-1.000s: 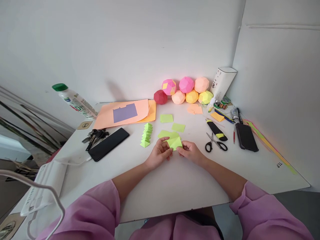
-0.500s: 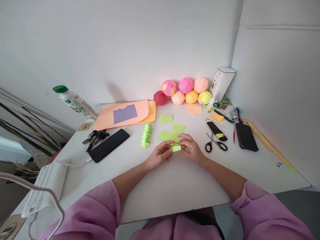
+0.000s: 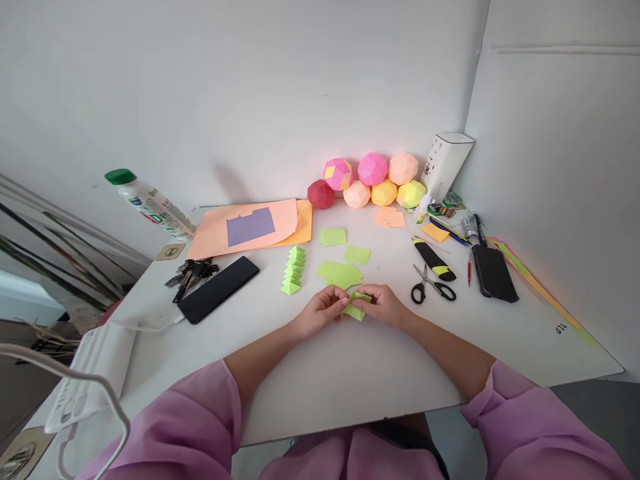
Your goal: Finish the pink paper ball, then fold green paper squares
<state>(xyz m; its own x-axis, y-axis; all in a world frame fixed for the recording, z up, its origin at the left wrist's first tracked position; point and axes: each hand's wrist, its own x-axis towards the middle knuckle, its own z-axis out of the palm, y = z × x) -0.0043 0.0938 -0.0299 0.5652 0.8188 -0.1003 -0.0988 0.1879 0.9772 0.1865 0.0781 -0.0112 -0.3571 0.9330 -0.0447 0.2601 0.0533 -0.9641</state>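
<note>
Both hands meet just above the white table (image 3: 350, 373) and pinch one small folded green paper piece (image 3: 356, 308). My left hand (image 3: 320, 311) grips its left end with closed fingers. My right hand (image 3: 384, 305) holds the right end, thumb and fingers pressed together. Just beyond the hands lie loose green paper squares (image 3: 339, 272), and to the left of those stands a row of folded green paper units (image 3: 293, 269).
Black scissors (image 3: 433, 288), a black-and-yellow marker (image 3: 433, 260) and a dark phone (image 3: 494, 273) lie to the right. Another phone (image 3: 218, 288) and keys (image 3: 190, 273) lie left. Paper balls (image 3: 370, 181) line the back wall, orange sheets (image 3: 250, 227) and a bottle (image 3: 150, 203) sit at back left.
The green sheet was a wider flat piece a second ago. It has been folded down into a small narrow piece, and both hands have drawn slightly nearer to me.
</note>
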